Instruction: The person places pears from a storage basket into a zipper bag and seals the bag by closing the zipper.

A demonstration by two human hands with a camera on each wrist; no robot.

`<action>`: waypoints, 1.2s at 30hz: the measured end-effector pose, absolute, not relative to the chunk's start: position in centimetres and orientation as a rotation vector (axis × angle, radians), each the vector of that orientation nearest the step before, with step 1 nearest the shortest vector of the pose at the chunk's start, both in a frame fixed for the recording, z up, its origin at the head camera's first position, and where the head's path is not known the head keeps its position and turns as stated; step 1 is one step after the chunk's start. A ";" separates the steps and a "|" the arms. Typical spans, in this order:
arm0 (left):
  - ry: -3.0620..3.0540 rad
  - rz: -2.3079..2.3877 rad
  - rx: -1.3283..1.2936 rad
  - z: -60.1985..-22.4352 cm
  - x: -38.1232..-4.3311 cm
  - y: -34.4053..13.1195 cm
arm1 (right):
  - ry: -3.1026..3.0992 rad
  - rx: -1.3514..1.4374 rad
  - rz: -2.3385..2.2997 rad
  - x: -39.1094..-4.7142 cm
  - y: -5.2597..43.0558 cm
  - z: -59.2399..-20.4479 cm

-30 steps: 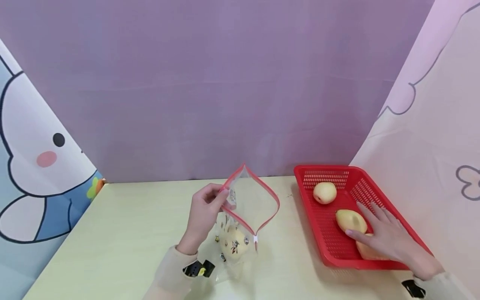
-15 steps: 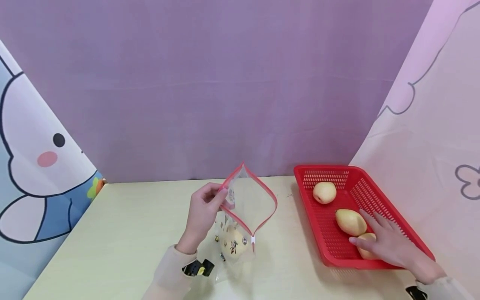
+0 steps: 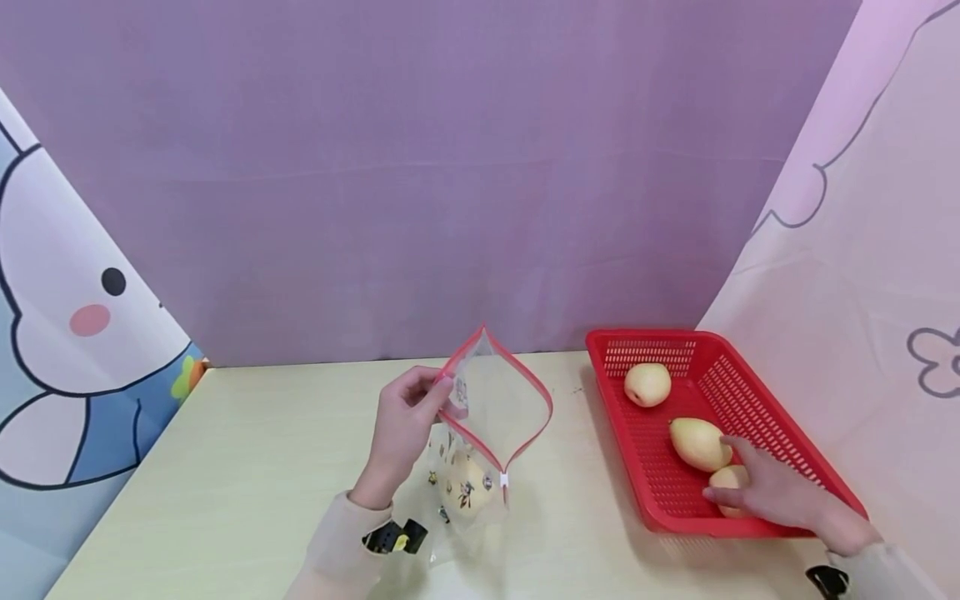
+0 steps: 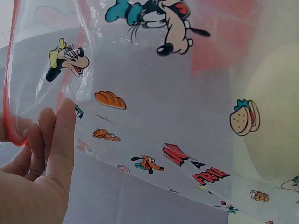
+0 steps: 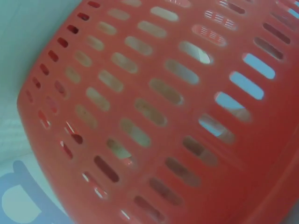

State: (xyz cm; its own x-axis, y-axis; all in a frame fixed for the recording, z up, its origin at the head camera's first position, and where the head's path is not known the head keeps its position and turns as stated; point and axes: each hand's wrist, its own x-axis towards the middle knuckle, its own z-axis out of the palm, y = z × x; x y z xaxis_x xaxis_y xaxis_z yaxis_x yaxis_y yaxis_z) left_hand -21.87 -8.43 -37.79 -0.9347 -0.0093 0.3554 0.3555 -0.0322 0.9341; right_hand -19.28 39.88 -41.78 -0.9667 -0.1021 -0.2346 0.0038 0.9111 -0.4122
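Note:
My left hand (image 3: 405,425) pinches the red rim of a clear zip bag (image 3: 528,442), holding its mouth spread. Cartoon prints cover the bag, and a pale yellow pear (image 3: 467,490) lies inside. In the left wrist view, the left hand's fingers (image 4: 63,149) show against the plastic. Inside the red basket (image 3: 637,492), my right hand (image 3: 780,492) has its thumb and fingers bent around a pear (image 3: 729,479) at the near end, partly covering it. Another pear (image 3: 697,443) lies just beyond, by the index fingertip. The right wrist view shows the slotted basket wall (image 5: 145,126), hiding that hand.
A third pear (image 3: 648,385) sits near the basket's far left corner. The pale table (image 3: 247,467) meets a purple backdrop (image 3: 420,208) behind. Printed panels stand at both sides, the right one (image 3: 862,358) close to the basket.
The right hand's fingers, spread over the basket earlier, have drawn in and bent around the near pear. The left hand and bag are nearly still.

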 end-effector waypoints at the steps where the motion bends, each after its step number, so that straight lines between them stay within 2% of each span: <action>1: -1.987 -2.057 -0.368 -37.8 -21.9 -8.4 | 2.817 -0.066 -0.618 -19.3 39.8 -41.7; 20: -1.984 -2.079 -0.369 -38.0 -22.0 -8.6 | 2.740 -0.094 -0.533 -20.8 40.2 -42.7; 36: -1.976 -2.069 -0.356 -38.0 -22.0 -8.5 | 2.735 -0.104 -0.701 -20.0 39.8 -41.2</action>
State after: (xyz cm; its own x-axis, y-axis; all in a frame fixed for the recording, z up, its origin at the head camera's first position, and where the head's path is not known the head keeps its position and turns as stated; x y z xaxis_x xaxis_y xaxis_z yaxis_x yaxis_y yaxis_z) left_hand -22.04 -8.54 -38.01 -0.9367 -0.0175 0.3497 0.3501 -0.0426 0.9357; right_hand -20.00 39.84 -41.25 -0.9477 -0.1466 -0.2835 0.0079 0.8772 -0.4801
